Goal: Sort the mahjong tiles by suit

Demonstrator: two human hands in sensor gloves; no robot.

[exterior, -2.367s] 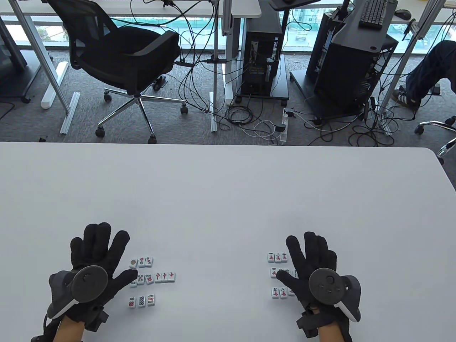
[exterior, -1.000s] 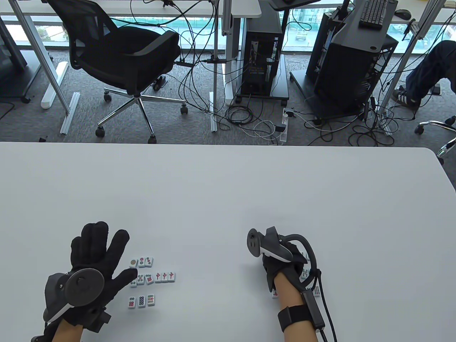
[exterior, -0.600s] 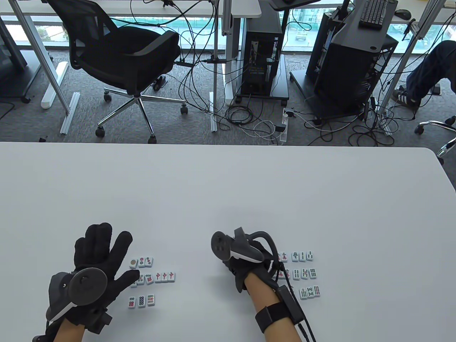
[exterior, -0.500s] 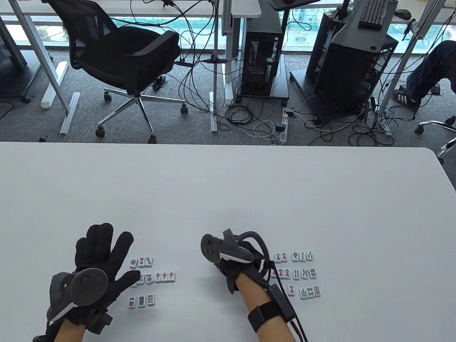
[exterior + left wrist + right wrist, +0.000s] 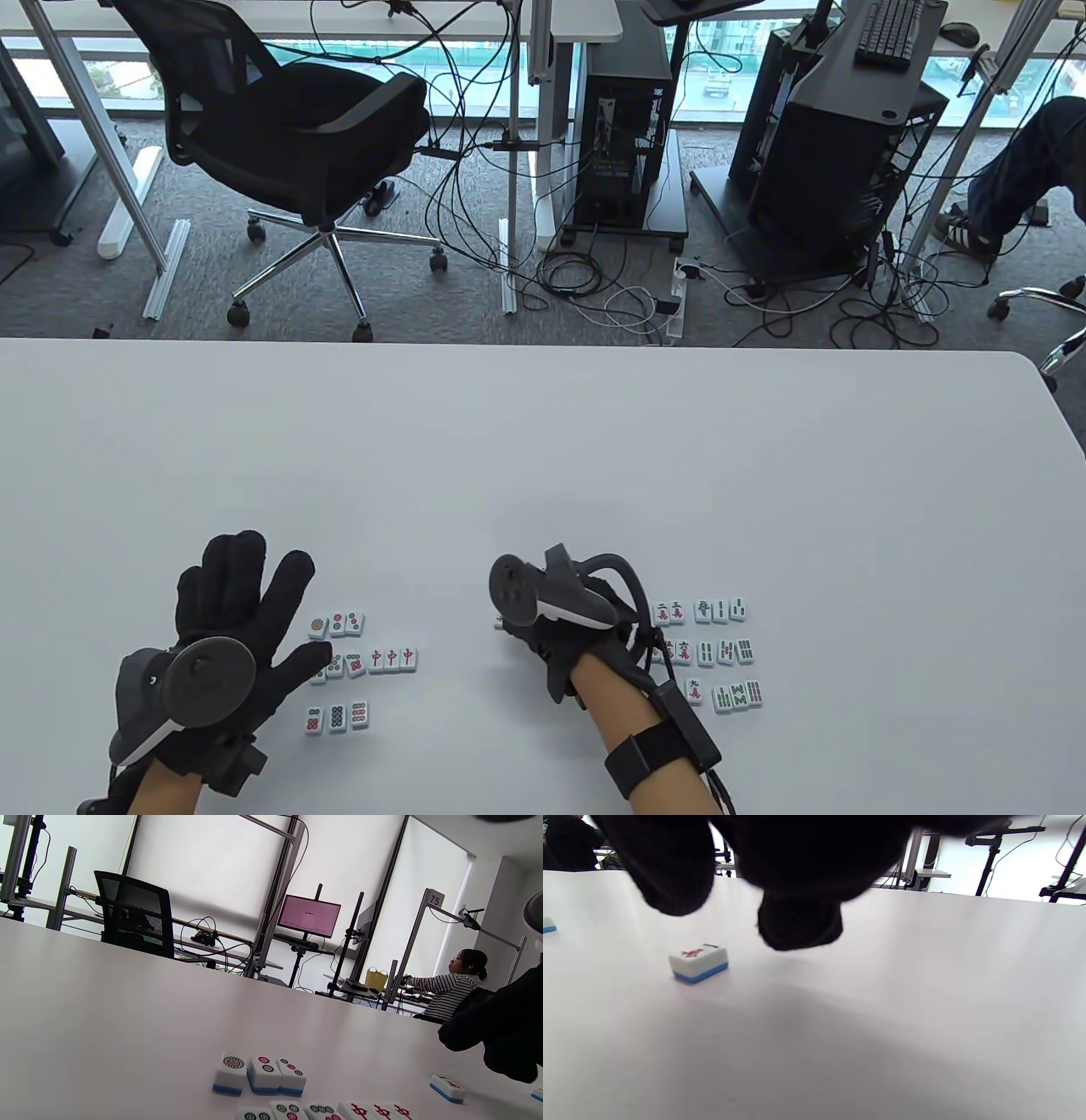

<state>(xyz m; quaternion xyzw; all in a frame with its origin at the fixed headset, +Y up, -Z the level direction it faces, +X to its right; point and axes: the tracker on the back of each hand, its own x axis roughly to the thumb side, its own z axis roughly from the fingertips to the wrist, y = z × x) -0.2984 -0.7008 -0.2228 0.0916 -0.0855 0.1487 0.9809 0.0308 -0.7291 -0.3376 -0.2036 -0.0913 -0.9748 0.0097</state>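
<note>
My left hand [image 5: 233, 624] lies flat on the white table [image 5: 543, 441] with fingers spread; its thumb touches the left end of the middle row of the left tile group [image 5: 365, 660], which holds circle tiles and red-character tiles. My right hand [image 5: 526, 632] is turned on its side between the two groups. One tile with a red character [image 5: 698, 961] lies alone on the table just below its fingertips [image 5: 797, 927], apart from them; it also shows in the left wrist view [image 5: 446, 1088]. The right tile group [image 5: 704, 654] holds character and bamboo tiles in three rows.
The far half of the table is bare. Beyond its far edge are an office chair [image 5: 288, 136], computer towers [image 5: 624, 127] and floor cables. My right forearm [image 5: 653, 730] partly covers the left side of the right tile group.
My right hand left the right tile group, turned on its side and travelled left to the middle of the table, then drew back slightly right. A lone tile now lies under it. The left hand stayed.
</note>
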